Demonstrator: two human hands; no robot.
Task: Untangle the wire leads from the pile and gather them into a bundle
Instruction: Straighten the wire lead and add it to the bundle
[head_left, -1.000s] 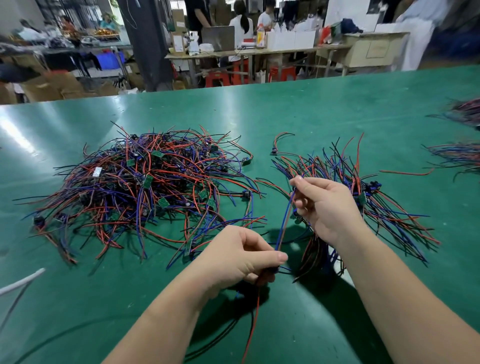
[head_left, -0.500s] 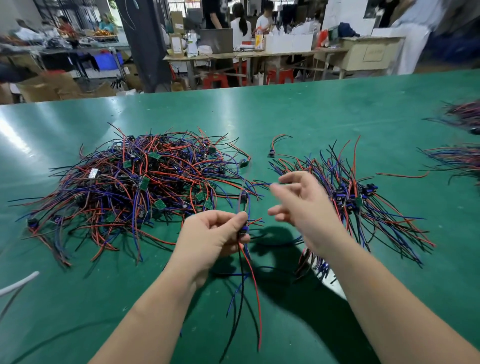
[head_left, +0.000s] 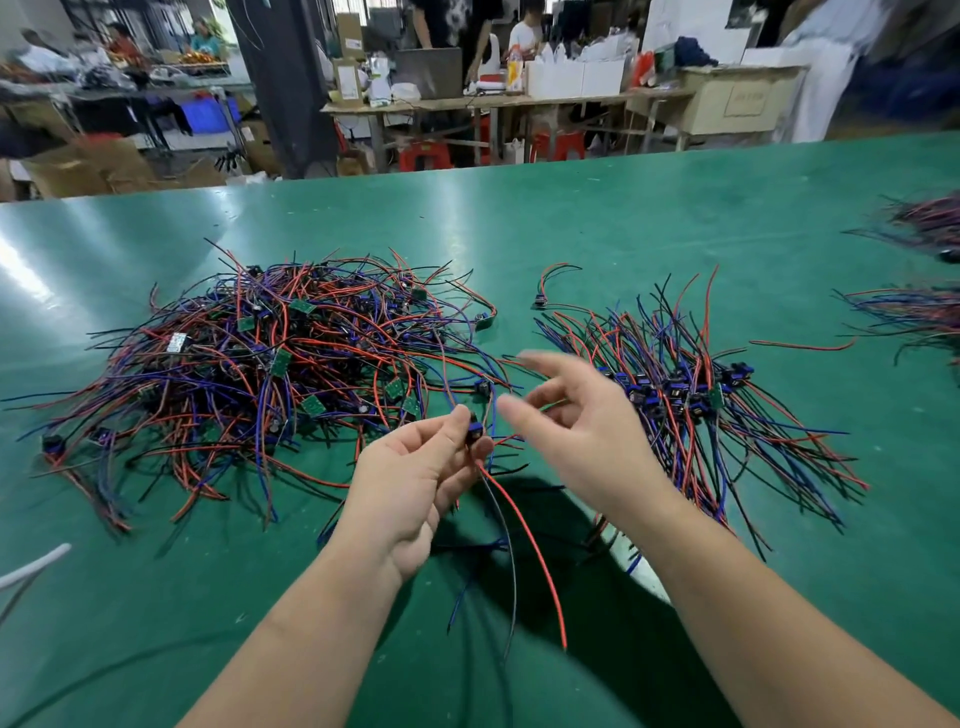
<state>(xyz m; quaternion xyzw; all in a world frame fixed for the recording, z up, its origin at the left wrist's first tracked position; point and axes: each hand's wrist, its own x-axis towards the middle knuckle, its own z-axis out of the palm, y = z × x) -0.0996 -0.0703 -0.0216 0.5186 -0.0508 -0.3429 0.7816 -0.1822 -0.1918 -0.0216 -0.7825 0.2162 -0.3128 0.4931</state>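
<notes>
Pile (head_left: 270, 374) of tangled leads left, bundle (head_left: 691, 400) right; one lead (head_left: 474, 432) in pinch of left hand (head_left: 410, 483); right hand (head_left: 587, 431) slack, empty

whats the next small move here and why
Probably bring the right hand in to take the lead from the left hand and lay it on the bundle at right: the left hand pinches its blue connector, the lead dangles loose below, and the right hand is open, empty.
</notes>
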